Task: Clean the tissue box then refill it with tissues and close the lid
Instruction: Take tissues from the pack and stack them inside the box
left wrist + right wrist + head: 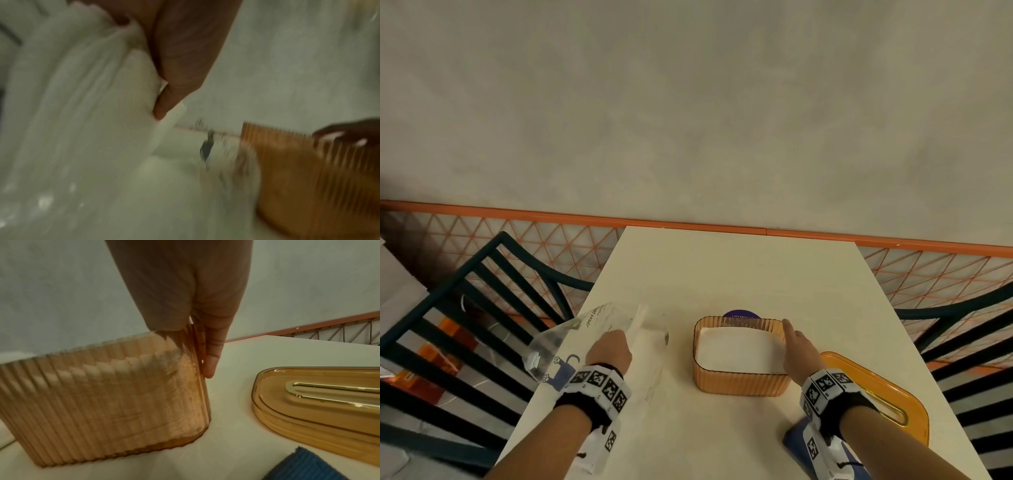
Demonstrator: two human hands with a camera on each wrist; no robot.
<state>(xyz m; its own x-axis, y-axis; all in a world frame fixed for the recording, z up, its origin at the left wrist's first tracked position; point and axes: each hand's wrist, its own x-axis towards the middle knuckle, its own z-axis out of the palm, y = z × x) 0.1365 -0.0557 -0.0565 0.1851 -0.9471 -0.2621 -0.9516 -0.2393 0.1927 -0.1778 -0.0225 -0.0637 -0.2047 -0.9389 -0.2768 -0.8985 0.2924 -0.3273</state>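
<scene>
A: Where is the box (743,377) found?

B: It is set upright on the table (722,267), near the middle, with its top uncovered. Ribbed amber walls are seen, and a white stack of tissues (738,349) is lying inside it.

A: How is the right hand (799,356) placed?

B: The right end of the box is gripped by it. In the right wrist view the fingers (213,353) are laid down the outside of the box (102,399) wall, and the thumb appears to be hooked over the rim on the inside.

A: And the lid (876,394)?

B: It is lying flat on the table just to the right of the box, apart from it, partly hidden under the right wrist. Its gold-edged slot is seen in the right wrist view, on the lid (320,402). A blue cloth (308,467) is lying near it, at the near table edge.

A: What is held by the left hand (609,349)?

B: A thin white tissue (637,325) is pinched by it over a clear plastic pack (571,342) printed with a blue cat, which lies at the left table edge. In the blurred left wrist view the tissue (168,120) is seen caught under a fingertip of the left hand (180,56).

A: Is anything else noted?

B: A purple disc (742,314) is seen just behind the box. Dark slatted chairs (465,325) are placed on both sides of the table.
</scene>
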